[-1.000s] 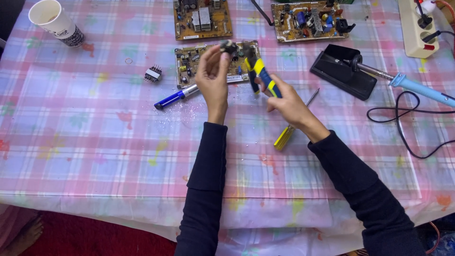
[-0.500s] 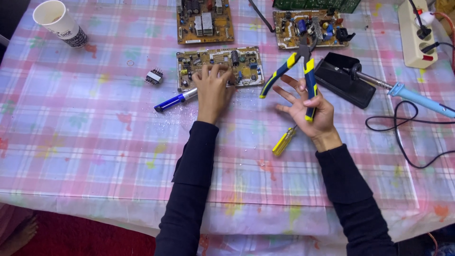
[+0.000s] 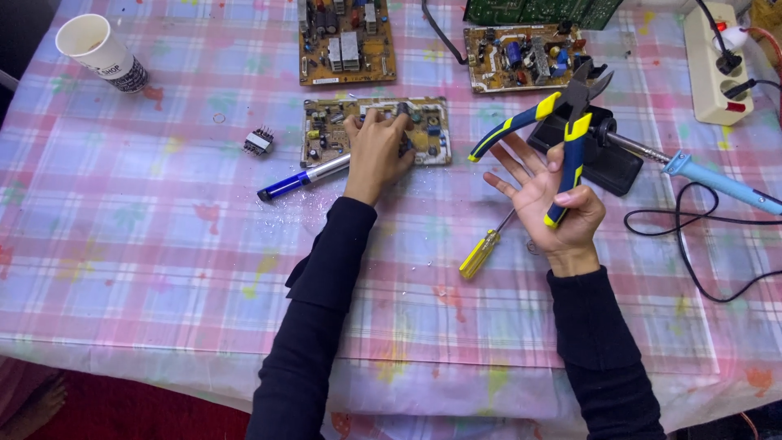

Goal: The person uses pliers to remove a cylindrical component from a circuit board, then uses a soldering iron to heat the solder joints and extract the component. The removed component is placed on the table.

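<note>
Pliers raised in the right hand, left hand pressed on a circuit board.

The right hand point(image 3: 554, 200) has its thumb and curled little-finger side clamped on one blue-and-yellow handle of the pliers point(image 3: 562, 122), while the other fingers point(image 3: 509, 159) spread apart, off the second handle, which angles left (the dark jaws stand open at the far end, pointing up-right). The left hand point(image 3: 375, 151) lies flat, fingers together, on the small brown circuit board point(image 3: 428, 130), covering its middle. Near the left hand lies a blue pen point(image 3: 297, 181); a yellow screwdriver point(image 3: 481, 251) lies just left of the right wrist. Behind the pliers sits a black stand point(image 3: 599, 159) holding a blue-handled soldering iron point(image 3: 709, 181).
</note>
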